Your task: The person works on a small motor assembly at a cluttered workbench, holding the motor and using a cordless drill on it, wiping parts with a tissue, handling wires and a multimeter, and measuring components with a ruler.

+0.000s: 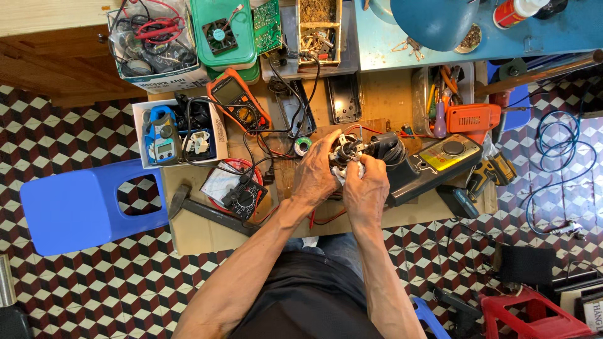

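Hands meet over the tabletop (207, 242): your left hand (316, 177) wraps closed around a small black-and-silver motor-like assembly with red wires (347, 152), and your right hand (366, 188) pinches its near end with curled fingers. Hold the part steady in the left hand, I'd say, and work with fingertips only, minding the wires. Just left of your left hand lies a black round-dial meter (246, 196); beyond it, an orange multimeter (237, 95). The cluttered brown tabletop stands on a checkered tile floor (75, 295), a blue plastic stool (75, 210) well to your left.
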`<action>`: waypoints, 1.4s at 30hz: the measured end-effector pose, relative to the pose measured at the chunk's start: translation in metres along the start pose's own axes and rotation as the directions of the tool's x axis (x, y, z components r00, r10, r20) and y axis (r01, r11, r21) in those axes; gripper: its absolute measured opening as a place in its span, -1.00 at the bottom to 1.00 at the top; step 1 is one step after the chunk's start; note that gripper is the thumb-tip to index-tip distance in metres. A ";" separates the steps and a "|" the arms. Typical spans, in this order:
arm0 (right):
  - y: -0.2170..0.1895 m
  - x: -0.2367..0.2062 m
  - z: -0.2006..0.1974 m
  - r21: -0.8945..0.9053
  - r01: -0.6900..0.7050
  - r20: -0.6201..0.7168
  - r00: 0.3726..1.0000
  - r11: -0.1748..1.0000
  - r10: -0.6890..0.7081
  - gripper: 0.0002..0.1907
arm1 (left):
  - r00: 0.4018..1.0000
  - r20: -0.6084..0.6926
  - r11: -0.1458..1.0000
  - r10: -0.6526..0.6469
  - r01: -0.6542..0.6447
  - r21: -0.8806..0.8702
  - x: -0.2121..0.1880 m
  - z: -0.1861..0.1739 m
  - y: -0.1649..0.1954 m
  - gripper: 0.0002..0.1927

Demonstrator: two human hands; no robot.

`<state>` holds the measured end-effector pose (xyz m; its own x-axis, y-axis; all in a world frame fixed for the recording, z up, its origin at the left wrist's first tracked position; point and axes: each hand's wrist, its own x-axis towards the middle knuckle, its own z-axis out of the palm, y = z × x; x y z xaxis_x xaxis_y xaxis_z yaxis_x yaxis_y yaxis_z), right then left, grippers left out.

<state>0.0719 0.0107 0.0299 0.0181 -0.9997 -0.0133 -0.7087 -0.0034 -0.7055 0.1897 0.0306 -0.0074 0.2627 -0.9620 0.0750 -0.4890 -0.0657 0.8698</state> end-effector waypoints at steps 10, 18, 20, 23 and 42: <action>-0.002 -0.007 0.007 0.179 -0.047 -0.079 0.995 0.983 0.062 -0.77 | 1.000 -0.009 1.000 0.016 -0.016 -0.003 -0.003 0.003 -0.005 -0.27; -0.003 0.001 0.010 0.124 0.008 -0.174 0.985 0.992 0.013 -0.77 | 0.999 0.025 1.000 -0.021 0.021 0.009 -0.002 0.004 -0.005 -0.06; -0.002 0.000 0.005 0.175 0.027 -0.139 0.990 0.984 -0.002 -0.77 | 0.999 0.039 0.999 -0.034 0.034 0.011 -0.001 0.004 -0.004 -0.04; -0.001 0.004 -0.008 0.307 -0.029 -0.107 0.992 0.951 0.065 -0.78 | 0.994 0.076 0.996 -0.074 0.077 -0.038 0.000 0.001 -0.003 -0.04; 0.014 0.051 -0.013 -0.100 0.448 -0.100 0.884 0.888 -0.457 -0.94 | 0.998 0.063 0.998 0.008 -0.004 -0.067 0.001 -0.004 -0.001 0.05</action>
<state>0.0540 -0.0404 0.0281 0.2697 -0.8840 0.3818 -0.6920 -0.4537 -0.5615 0.1937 0.0309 -0.0058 0.2061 -0.9772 0.0513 -0.4332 -0.0441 0.9002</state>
